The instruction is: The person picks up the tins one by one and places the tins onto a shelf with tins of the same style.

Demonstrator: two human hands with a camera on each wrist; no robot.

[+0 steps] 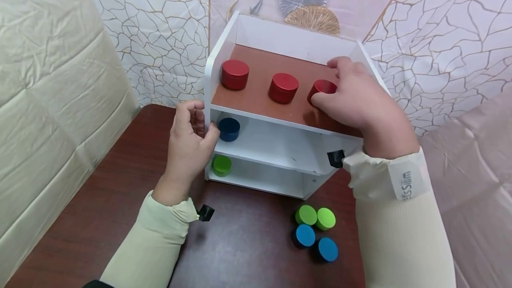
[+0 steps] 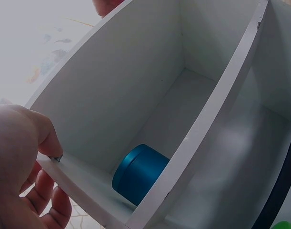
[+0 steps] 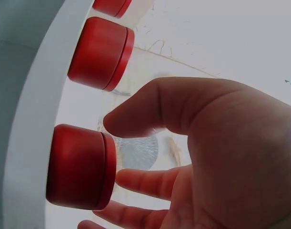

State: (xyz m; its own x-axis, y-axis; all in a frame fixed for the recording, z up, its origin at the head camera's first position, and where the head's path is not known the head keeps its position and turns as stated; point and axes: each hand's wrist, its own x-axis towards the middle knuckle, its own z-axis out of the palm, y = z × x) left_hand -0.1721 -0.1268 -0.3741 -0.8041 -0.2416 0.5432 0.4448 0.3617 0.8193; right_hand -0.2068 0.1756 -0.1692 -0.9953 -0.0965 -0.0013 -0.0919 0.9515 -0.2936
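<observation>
Ok so the rightmost red tin (image 1: 320,87) stands upright on the brown top board (image 1: 256,94) of the white shelf unit (image 1: 280,39), and your right hand (image 1: 358,97) is right at it. Your thumb and fingers there are spread, thumb by the lid and the others reaching past it with a clear gap between; can't tell if any of them actually touches the tin. The middle red tin (image 1: 283,89) is near it, and the left red tin (image 1: 235,75) stands at the far end by the left side panel (image 1: 208,88).

Your left hand (image 1: 190,146) is pinching that panel's front edge, thumb at the front and the rest curled along the outside. Just beside that thumb there's a blue tin (image 1: 229,130) on the middle shelf (image 1: 272,139), and under it a green tin (image 1: 222,166) on the bottom shelf (image 1: 260,176), both at the left end.

Down on the dark reddish table (image 1: 240,234), in front of the unit toward its right, you've got two green tins (image 1: 306,215) and two blue tins (image 1: 305,236) bunched together, green ones nearer the unit. Behind it all hangs a crackle-patterned wall covering (image 1: 156,26)
</observation>
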